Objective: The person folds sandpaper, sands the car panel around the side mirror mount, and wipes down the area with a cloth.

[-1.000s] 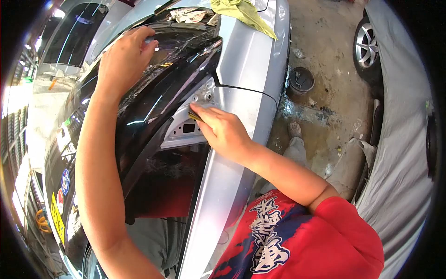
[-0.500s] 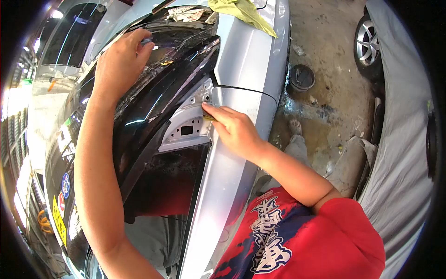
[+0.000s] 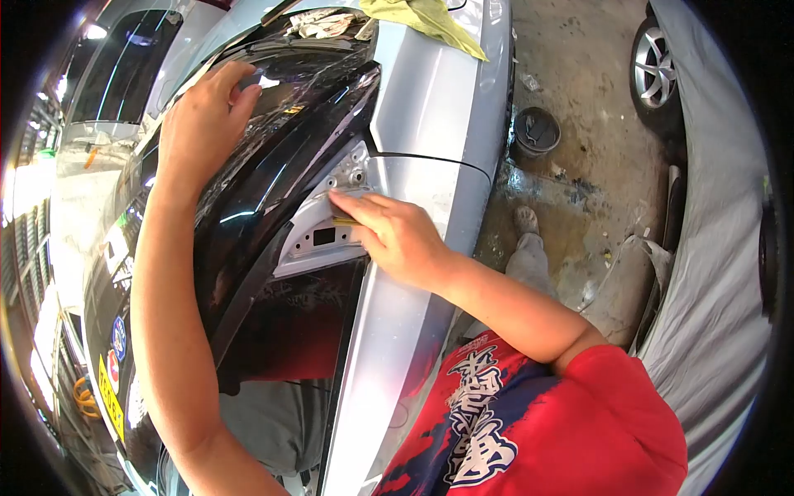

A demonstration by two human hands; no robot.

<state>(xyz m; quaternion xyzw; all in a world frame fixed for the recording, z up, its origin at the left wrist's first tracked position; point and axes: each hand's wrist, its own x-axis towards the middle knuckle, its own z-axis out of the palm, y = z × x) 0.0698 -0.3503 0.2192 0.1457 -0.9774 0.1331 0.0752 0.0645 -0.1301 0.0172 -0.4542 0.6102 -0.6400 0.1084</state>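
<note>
My right hand [image 3: 401,236] presses a thin yellowish pad, mostly hidden under its fingers, against the bare metal mirror mount [image 3: 310,255] at the front corner of the car door [image 3: 397,322]. Bolt holes and a dark square opening show in this mount. My left hand [image 3: 207,112] is over the dark windshield [image 3: 281,124] at the upper left, with its thumb and fingers curled round something small and bluish that I cannot make out. The dark side window [image 3: 302,318] lies just below the mount.
A green cloth [image 3: 430,23] and a crumpled rag [image 3: 322,23] lie at the top of the car. On the wet floor at right stands a black bucket [image 3: 536,131]. Beyond it is a wheel [image 3: 653,68] of a car under a grey cover [image 3: 711,215].
My right hand has moved with the pad, first right and then back left across the mount. My left hand is slightly lower and further left in view. The view has shifted a little.
</note>
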